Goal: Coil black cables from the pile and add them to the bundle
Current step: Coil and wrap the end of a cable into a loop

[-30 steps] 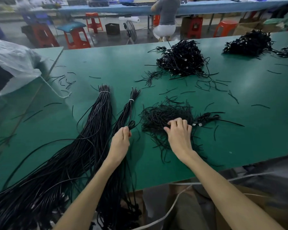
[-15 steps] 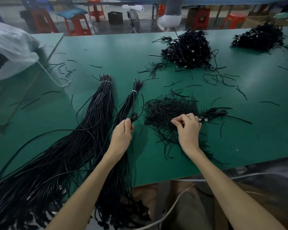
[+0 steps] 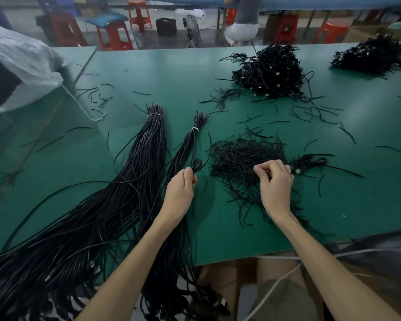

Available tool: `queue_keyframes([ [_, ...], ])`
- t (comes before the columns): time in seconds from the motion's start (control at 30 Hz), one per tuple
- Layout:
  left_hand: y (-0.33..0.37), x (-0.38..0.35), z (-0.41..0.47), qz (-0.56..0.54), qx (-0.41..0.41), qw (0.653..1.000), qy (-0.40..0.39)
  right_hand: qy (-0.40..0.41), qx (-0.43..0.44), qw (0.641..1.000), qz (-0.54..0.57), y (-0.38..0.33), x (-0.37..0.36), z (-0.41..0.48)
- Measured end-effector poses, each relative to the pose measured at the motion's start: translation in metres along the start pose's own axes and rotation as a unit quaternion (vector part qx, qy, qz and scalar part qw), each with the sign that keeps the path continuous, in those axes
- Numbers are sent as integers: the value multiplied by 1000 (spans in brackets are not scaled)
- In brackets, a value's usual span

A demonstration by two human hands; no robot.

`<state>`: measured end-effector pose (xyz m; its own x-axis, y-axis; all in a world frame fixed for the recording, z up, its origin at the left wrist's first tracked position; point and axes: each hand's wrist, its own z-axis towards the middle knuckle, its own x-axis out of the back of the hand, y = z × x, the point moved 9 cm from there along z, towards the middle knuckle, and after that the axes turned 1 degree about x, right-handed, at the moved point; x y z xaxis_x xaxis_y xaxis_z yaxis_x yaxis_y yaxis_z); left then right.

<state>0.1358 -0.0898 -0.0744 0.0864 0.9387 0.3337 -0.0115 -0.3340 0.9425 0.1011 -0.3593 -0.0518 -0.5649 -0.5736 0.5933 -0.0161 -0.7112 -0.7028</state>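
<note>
We see the small bundle [image 3: 187, 147] lying left of the pile [image 3: 239, 156], long axis near-to-far, tips pointing away. Left hand [image 3: 180, 193] grips a coiled cable [image 3: 196, 163]; right hand [image 3: 276, 184], earlier flat, now pinches pile strands.

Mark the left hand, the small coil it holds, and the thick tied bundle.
left hand [image 3: 180, 191], head view, back of the hand.
small coil [image 3: 197, 163], head view, loops above the thumb.
thick bundle [image 3: 152, 140], head view, strands just below its tied far end.
</note>
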Motion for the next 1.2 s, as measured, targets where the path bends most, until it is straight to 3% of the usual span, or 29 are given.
queue_keyframes([
  [0.43,1,-2,-1,-14,3,1000,-3,65,-9,995,75,-8,21,-6],
  [0.67,6,-2,-2,-1,-4,1000,-2,79,97,990,59,-69,55,5],
  [0.73,6,-2,-3,-8,-6,1000,-4,44,86,987,125,-85,47,0],
  [0.83,8,-1,-5,-20,-6,1000,-4,-29,-49,929,366,-92,9,-15],
  [0.93,6,0,-4,-34,-3,999,-1,-94,-152,859,480,-98,-40,-39],
  [1.03,6,-1,-3,-56,-14,998,-16,-151,-213,807,530,-103,-77,-60],
  [1.2,4,-2,-2,-56,-15,998,-20,-129,-278,799,517,-86,-94,-69],
])
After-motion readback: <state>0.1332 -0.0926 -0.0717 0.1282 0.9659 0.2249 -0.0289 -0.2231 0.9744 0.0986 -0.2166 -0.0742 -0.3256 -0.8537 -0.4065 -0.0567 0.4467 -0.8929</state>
